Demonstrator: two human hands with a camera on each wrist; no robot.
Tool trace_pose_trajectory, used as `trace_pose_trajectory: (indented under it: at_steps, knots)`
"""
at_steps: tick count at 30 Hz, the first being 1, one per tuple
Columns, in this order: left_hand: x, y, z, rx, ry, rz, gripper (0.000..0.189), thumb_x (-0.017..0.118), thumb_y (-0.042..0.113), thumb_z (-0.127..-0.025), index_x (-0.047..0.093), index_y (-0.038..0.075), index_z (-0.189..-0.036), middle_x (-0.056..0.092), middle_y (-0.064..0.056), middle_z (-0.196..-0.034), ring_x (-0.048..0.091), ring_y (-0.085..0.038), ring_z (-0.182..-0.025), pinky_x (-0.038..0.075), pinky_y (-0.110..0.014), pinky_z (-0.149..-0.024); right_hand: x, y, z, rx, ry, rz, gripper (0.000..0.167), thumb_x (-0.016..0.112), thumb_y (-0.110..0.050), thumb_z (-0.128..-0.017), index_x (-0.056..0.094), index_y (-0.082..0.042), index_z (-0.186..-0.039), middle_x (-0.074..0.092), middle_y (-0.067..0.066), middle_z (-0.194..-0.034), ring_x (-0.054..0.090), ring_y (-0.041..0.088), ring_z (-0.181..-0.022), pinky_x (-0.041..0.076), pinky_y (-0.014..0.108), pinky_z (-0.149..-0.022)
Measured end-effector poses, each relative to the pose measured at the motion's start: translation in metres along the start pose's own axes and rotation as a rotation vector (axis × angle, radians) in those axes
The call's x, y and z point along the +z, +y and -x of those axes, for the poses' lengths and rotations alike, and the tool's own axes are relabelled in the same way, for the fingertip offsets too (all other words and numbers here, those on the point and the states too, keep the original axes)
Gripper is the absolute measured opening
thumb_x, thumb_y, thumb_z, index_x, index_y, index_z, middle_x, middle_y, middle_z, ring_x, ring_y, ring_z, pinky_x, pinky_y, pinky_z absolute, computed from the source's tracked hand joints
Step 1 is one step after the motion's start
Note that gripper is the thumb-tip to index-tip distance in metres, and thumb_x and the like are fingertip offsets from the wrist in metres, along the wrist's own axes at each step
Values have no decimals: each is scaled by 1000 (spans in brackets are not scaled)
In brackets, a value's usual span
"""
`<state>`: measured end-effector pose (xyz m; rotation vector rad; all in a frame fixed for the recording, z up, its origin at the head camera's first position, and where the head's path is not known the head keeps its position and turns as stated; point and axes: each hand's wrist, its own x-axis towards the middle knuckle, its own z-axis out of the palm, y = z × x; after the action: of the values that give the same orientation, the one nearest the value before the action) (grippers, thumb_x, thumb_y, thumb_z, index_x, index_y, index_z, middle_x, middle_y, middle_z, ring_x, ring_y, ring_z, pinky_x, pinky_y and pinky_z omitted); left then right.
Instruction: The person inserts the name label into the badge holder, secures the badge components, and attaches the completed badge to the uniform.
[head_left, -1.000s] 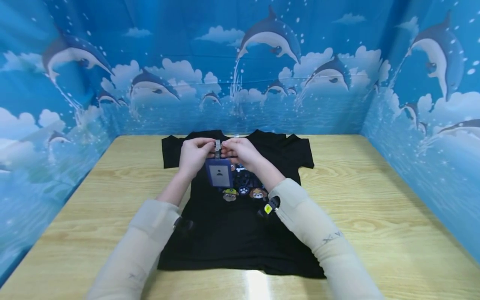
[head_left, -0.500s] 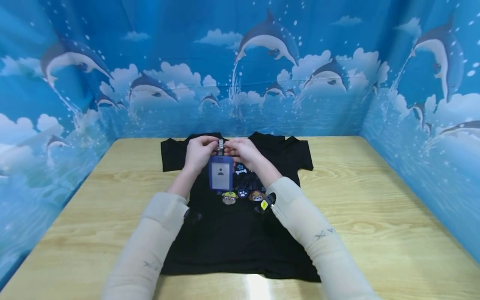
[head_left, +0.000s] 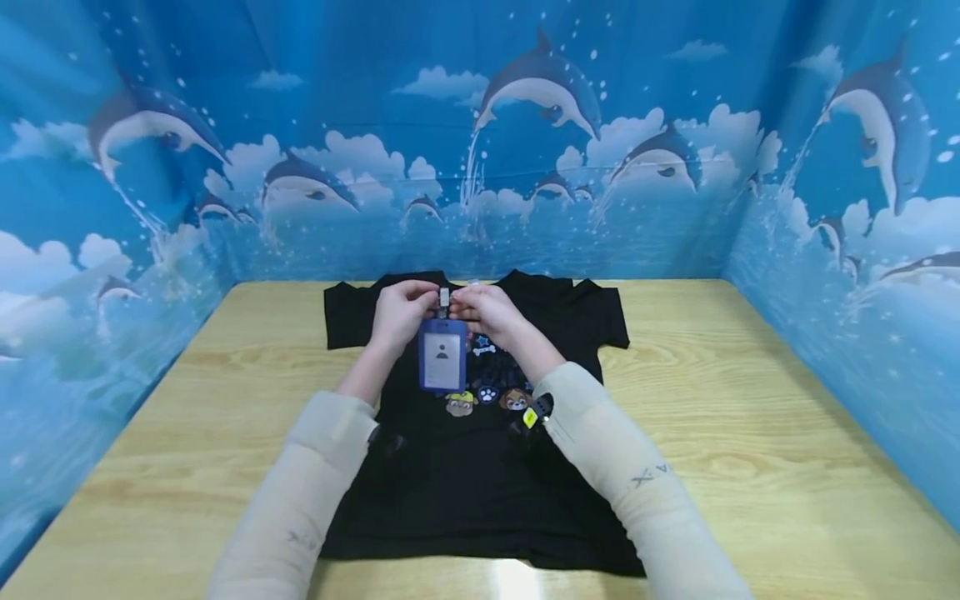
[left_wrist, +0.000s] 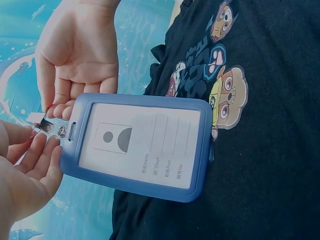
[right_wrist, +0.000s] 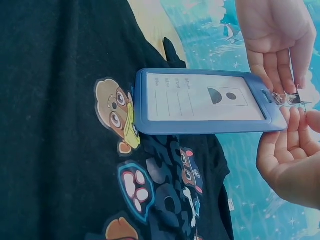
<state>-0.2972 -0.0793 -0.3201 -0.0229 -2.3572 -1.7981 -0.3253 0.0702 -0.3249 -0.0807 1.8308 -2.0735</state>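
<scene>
A blue badge holder [head_left: 442, 357] with a white card hangs from a short clear strap and a metal clip [head_left: 444, 297]. My left hand [head_left: 400, 317] pinches the clip from the left with thumb and fingertips. From the right, my right hand [head_left: 493, 315] pinches the clip's other side, thumb at the lever. In the left wrist view the card [left_wrist: 135, 142] faces the camera with a printed head outline. Beneath lies a black T-shirt [head_left: 480, 492] with cartoon dog faces and a paw badge [right_wrist: 136, 192]. The holder overlaps part of its print.
The T-shirt is spread on a wood-grain table [head_left: 720, 417], collar toward the back and sleeves out to the sides. A blue curtain [head_left: 480, 225] with dolphins and clouds encloses the table at the back and both sides.
The badge holder has swung from slightly tilted to hanging straight, shifting a little to the right with the left hand. Both hands keep their grip at the clip.
</scene>
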Motion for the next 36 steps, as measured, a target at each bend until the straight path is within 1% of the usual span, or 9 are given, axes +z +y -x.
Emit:
trace_pose_trajectory:
  at_steps: [4, 6, 11, 15, 17, 21, 24, 31, 36]
  knots:
    - [0, -1, 2, -2, -3, 0, 23, 57, 8, -91, 64, -5, -109, 65, -19, -102, 62, -24, -90, 51, -33, -77, 0, 1, 2, -2, 1, 21, 22, 51, -13, -95, 59, 5, -106, 60, 2, -76, 60, 13, -71, 46, 33, -75]
    - [0, -1, 3, -1, -3, -6, 23, 57, 8, -91, 65, -4, -109, 65, -19, -103, 62, -25, -91, 51, -33, -77, 0, 2, 4, -3, 3, 28, 23, 51, -13, -95, 58, 5, -108, 60, 2, -77, 60, 13, -71, 47, 33, -75]
    - [1, -2, 2, -3, -7, -36, 23, 58, 9, -91, 65, -3, -108, 65, -18, -104, 62, -25, -91, 50, -33, -78, 0, 3, 2, 4, 12, 20, 13, 51, -13, -96, 60, -4, -94, 60, 2, -77, 60, 13, -70, 46, 37, -82]
    - [0, -5, 1, -2, -36, -56, 25, 58, 12, -92, 65, -1, -112, 64, -15, -107, 61, -24, -94, 49, -34, -81, 0, 4, 0, 20, 25, -14, 12, 51, -12, -95, 60, -6, -90, 60, 3, -76, 60, 13, -69, 44, 40, -86]
    - [-1, -6, 0, -2, -62, -55, 27, 57, 13, -92, 64, -1, -114, 64, -15, -110, 61, -24, -98, 49, -35, -83, -1, 5, 0, 27, 28, -27, 12, 51, -12, -95, 60, -6, -91, 60, 3, -76, 60, 13, -69, 45, 39, -83]
    - [-4, -8, -4, 6, -109, -76, 30, 56, 13, -93, 62, -1, -118, 62, -15, -116, 59, -24, -103, 47, -37, -87, -1, 4, -2, 26, 25, -60, 13, 50, -11, -96, 60, -3, -96, 60, 3, -74, 60, 13, -68, 48, 30, -70]
    - [-5, -10, -6, 10, -112, -81, 30, 57, 13, -92, 62, -1, -118, 62, -15, -115, 59, -24, -102, 47, -37, -86, 0, 4, -3, 27, 22, -76, 13, 49, -10, -96, 59, -3, -95, 60, 3, -73, 60, 13, -68, 49, 27, -64]
    - [-6, -13, -11, -29, -81, 22, 28, 56, 9, -92, 61, -4, -117, 61, -18, -114, 60, -26, -101, 49, -33, -84, 3, 5, -8, 48, -17, -137, 14, 48, -10, -96, 59, -7, -88, 60, 2, -73, 60, 13, -68, 46, 27, -64]
    - [-8, -20, -14, -62, -87, 38, 28, 56, 9, -92, 61, -5, -116, 62, -20, -112, 62, -26, -98, 49, -33, -83, 6, 10, -14, 88, -9, -146, 13, 50, -11, -95, 60, -6, -88, 60, 3, -75, 60, 13, -70, 48, 26, -63]
